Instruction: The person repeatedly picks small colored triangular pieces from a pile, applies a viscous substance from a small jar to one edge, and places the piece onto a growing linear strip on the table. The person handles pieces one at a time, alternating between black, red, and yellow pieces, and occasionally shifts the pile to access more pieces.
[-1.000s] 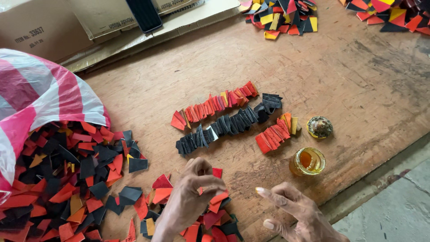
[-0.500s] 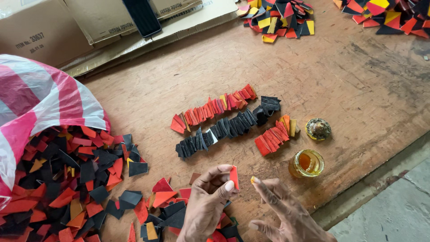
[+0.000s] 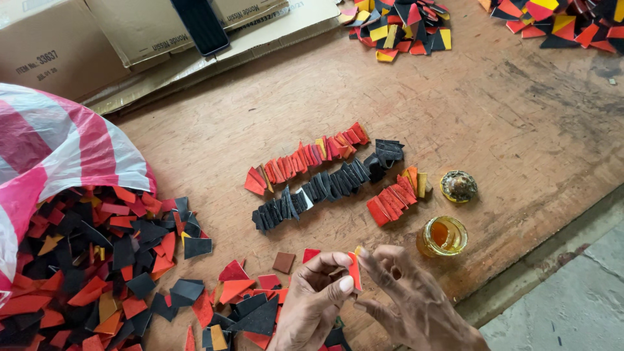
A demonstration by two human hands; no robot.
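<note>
My left hand (image 3: 318, 302) and my right hand (image 3: 409, 299) meet at the bottom centre and pinch one small red piece (image 3: 354, 270) between thumbs and fingertips, held upright above the wooden board (image 3: 520, 130). Below the hands lies a loose scatter of red and black pieces (image 3: 250, 305). Ahead of them are overlapped rows: a long red row (image 3: 305, 158), a black row (image 3: 328, 187) and a short red-and-orange row (image 3: 394, 200). An open glass jar of amber liquid (image 3: 442, 235) stands just right of my right hand, its round lid (image 3: 459, 186) beside it.
A red-and-white striped plastic bag (image 3: 58, 156) spills a big heap of red, black and orange pieces (image 3: 84, 260) at left. Cardboard boxes (image 3: 130, 32) and a dark phone (image 3: 200, 26) lie at the back. More coloured piles (image 3: 403, 26) sit far back. The board's edge (image 3: 539, 266) drops to concrete at right.
My left hand lifted a red piece out of the scatter. My right hand came up from the board to meet it, and both now pinch the piece.
</note>
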